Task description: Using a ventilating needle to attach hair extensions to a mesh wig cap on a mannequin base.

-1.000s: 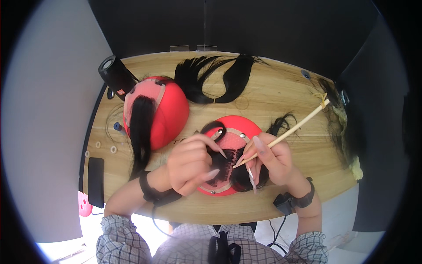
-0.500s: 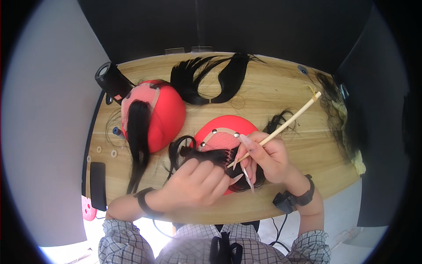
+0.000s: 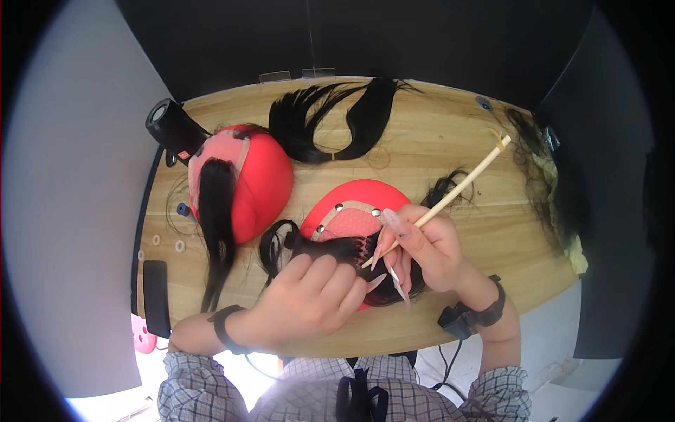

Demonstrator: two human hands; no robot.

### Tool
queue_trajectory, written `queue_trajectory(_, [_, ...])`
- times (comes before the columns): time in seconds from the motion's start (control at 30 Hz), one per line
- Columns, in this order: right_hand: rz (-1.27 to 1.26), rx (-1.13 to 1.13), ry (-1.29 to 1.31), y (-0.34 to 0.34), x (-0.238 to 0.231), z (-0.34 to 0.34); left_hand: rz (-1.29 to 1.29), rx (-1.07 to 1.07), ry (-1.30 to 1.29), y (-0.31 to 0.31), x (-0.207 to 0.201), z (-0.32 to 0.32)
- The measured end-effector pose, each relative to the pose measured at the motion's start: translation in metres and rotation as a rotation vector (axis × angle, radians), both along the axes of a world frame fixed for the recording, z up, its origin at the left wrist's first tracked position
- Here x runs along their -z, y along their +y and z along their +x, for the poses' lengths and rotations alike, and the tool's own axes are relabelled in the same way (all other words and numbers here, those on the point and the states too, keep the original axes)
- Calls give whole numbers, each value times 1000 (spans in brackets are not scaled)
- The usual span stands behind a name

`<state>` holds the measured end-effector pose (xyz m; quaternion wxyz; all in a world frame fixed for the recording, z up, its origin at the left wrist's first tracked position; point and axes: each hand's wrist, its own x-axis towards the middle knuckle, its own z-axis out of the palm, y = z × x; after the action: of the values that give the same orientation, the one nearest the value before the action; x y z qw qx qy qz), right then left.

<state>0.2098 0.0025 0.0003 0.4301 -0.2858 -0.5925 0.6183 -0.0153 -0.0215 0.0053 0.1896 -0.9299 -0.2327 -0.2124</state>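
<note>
A red head form (image 3: 362, 191) near the front centre wears a pink mesh wig cap (image 3: 349, 224) edged with a beige band and round metal pins. Black hair (image 3: 327, 247) lies across the cap's near part. Over that hair my left hand (image 3: 313, 292) is closed, its fingers curled; what they pinch is hidden behind the knuckles. With bent fingers my right hand (image 3: 429, 250) grips a wooden-handled ventilating needle (image 3: 464, 184) like a pen. Its lower tip meets the hair and mesh beside my left knuckles, and its upper end slants to the far right.
Another red head form (image 3: 271, 183) with a cap and hanging black hair stands at the left, by a black cylindrical speaker (image 3: 172, 130). A tied hair bundle (image 3: 369, 119) lies at the back. Loose hair (image 3: 538, 190) lines the right edge. Small rings (image 3: 180, 246) and a black slab (image 3: 157, 299) sit left.
The whole view has shifted slightly. Both hands stay at the cap with nearly the same grip, and the needle tip remains in the hair.
</note>
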Motion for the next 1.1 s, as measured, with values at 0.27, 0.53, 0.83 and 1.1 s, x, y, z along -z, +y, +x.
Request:
queue_trajectory(0.27, [-58,64,6,-2,-2,-3,-59,59,32,-6,-1,-3])
queue_trajectory(0.53, [-79,72,-8,-3,-4,-3,48,114,83,-16,-20,-8])
queue_trajectory(0.83, [-86,61,-6,-2,-5,-3,227,187,89,-12,-23,-14])
queue_trajectory(1.1, [-85,55,-8,-2,-4,-3,-259,632,-285,6,-3,2])
